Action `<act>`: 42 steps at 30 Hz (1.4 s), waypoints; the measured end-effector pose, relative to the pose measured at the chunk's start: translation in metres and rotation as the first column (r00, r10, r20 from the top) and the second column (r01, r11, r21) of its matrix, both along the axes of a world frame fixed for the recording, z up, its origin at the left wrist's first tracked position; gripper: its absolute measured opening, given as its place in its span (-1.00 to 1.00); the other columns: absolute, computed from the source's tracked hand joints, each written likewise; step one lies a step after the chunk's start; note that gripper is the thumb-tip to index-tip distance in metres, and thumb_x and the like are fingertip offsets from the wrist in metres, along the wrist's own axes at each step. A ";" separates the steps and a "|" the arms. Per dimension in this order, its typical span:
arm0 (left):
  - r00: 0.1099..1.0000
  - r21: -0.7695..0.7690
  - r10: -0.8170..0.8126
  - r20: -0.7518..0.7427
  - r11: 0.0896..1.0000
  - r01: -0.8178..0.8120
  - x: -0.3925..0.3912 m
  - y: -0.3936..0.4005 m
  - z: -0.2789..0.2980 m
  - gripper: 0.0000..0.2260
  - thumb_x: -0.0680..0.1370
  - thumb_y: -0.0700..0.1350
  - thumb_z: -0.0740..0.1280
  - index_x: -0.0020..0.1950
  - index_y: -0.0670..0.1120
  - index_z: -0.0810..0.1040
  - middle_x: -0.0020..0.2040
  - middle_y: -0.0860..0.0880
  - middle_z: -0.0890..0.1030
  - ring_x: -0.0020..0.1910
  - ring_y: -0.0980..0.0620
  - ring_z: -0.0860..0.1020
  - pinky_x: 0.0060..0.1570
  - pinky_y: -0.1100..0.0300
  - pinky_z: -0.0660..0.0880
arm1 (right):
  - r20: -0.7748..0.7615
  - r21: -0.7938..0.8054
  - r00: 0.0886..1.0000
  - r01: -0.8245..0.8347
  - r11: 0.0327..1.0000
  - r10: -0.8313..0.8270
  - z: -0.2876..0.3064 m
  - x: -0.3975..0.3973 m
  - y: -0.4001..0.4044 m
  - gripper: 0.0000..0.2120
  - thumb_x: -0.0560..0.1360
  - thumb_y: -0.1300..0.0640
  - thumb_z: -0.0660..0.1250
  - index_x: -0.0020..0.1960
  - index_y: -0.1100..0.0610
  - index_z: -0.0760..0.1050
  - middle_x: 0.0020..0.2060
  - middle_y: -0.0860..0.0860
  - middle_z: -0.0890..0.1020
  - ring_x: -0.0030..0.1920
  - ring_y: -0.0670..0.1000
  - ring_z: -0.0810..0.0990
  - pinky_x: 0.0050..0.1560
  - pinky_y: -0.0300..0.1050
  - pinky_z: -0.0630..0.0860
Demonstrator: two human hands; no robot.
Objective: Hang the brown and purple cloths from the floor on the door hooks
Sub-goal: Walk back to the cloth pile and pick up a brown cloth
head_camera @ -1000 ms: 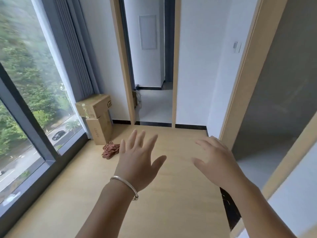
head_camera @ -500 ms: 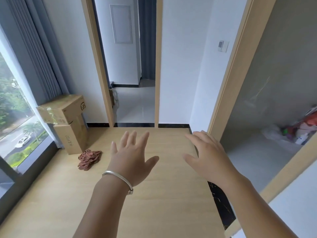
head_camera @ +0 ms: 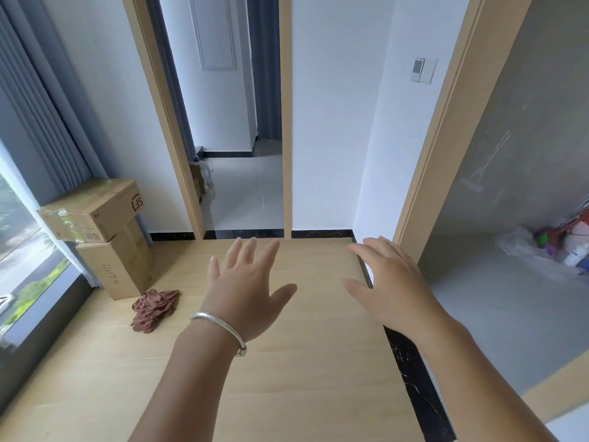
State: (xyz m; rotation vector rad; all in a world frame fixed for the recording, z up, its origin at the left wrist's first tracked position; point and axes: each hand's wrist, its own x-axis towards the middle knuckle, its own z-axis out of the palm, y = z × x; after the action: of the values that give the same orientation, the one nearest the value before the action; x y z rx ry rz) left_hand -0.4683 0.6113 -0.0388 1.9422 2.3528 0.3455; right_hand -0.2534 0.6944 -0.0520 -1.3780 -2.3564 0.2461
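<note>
From my feed, the two stacked brown cardboard boxes [head_camera: 105, 231] stand at far left beside the grey curtain [head_camera: 41, 106]. Just right of the lower box, the crumpled brown cloth [head_camera: 154, 309] lies on the pale wooden floor [head_camera: 302, 393], left of both hands and a little below the left fingertips. My left hand [head_camera: 247, 290], a silver bangle [head_camera: 220, 330] on its wrist, hovers with fingers spread, gripping nothing. My right hand [head_camera: 387, 287] is likewise released, fingers relaxed, near the tan door frame [head_camera: 424, 173]. No purple cloth shows. Against half a second ago, the view has swung right: the cloth and boxes sit nearer the hands, with less window visible.
</note>
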 end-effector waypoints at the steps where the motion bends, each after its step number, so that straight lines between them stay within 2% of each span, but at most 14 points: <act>1: 1.000 0.002 0.002 -0.008 1.000 -0.002 0.002 0.016 0.001 -0.34 0.55 0.32 0.09 0.56 0.18 -0.11 0.59 0.02 -0.04 0.56 -0.01 -0.17 0.48 -0.17 -0.13 | -0.007 -0.008 1.000 0.000 1.000 0.000 0.000 0.002 0.016 -0.45 0.52 -0.11 0.26 0.47 -0.05 0.26 0.46 -0.09 0.27 0.52 -0.04 0.06 0.48 -0.05 0.05; 8: 0.999 0.041 0.007 -0.052 0.999 -0.005 0.023 0.138 0.014 -0.35 0.55 0.33 0.09 0.55 0.19 -0.07 0.58 0.03 0.02 0.56 -0.01 -0.13 0.48 -0.14 -0.13 | -0.027 -0.034 1.000 0.010 0.999 -0.011 0.008 0.027 0.138 -0.45 0.52 -0.13 0.26 0.48 -0.08 0.25 0.45 -0.10 0.27 0.52 -0.03 0.05 0.50 0.03 0.04; 13: 0.999 0.041 0.018 -0.051 0.999 -0.016 0.034 0.210 0.014 -0.36 0.55 0.32 0.10 0.55 0.18 -0.05 0.57 0.03 0.03 0.56 -0.01 -0.12 0.48 -0.14 -0.12 | -0.015 -0.027 1.000 -0.013 1.000 0.013 0.011 0.035 0.212 -0.46 0.53 -0.13 0.26 0.47 -0.07 0.26 0.47 -0.07 0.26 0.52 -0.02 0.04 0.47 -0.05 0.03; 19: 0.998 -0.012 0.041 -0.044 0.999 -0.042 0.020 0.278 0.008 -0.34 0.55 0.32 0.10 0.56 0.17 -0.09 0.58 0.02 0.01 0.56 -0.02 -0.14 0.49 -0.15 -0.13 | -0.021 -0.064 0.999 -0.029 0.998 0.028 0.006 0.027 0.281 -0.48 0.54 -0.10 0.26 0.46 -0.07 0.27 0.45 -0.08 0.28 0.52 -0.03 0.04 0.48 -0.04 0.05; 28: 1.000 -0.004 0.020 0.009 1.000 -0.020 -0.045 0.417 -0.005 -0.36 0.56 0.31 0.12 0.55 0.18 -0.06 0.58 0.00 0.02 0.56 -0.01 -0.15 0.48 -0.16 -0.12 | 0.048 -0.087 0.999 -0.021 0.996 0.025 -0.003 -0.034 0.413 -0.48 0.55 -0.08 0.25 0.47 -0.07 0.25 0.48 -0.07 0.24 0.53 -0.03 0.02 0.50 0.00 0.03; 35: 0.999 0.036 -0.023 0.023 0.999 0.022 -0.113 0.529 0.002 -0.35 0.57 0.27 0.14 0.54 0.19 -0.14 0.58 -0.03 -0.02 0.56 -0.05 -0.15 0.48 -0.20 -0.10 | 0.078 -0.077 0.997 -0.008 0.997 0.014 0.007 -0.107 0.520 -0.47 0.56 -0.07 0.23 0.49 -0.07 0.21 0.47 -0.07 0.25 0.53 -0.03 0.04 0.50 0.02 0.04; 42: 0.999 0.020 -0.027 0.047 0.999 0.026 -0.154 0.600 -0.010 -0.33 0.55 0.31 0.12 0.55 0.19 -0.15 0.59 -0.01 -0.04 0.56 -0.02 -0.16 0.47 -0.15 -0.13 | 0.052 -0.083 0.999 -0.001 0.997 0.005 -0.003 -0.151 0.589 -0.48 0.55 -0.07 0.23 0.49 -0.07 0.22 0.46 -0.07 0.26 0.52 -0.04 0.06 0.49 0.04 0.07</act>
State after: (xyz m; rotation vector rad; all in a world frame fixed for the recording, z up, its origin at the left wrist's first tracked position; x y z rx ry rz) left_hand -0.6223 1.2115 -0.0488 1.9496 2.3012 0.4090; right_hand -0.4039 1.2839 -0.0547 -1.4355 -2.4159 0.3151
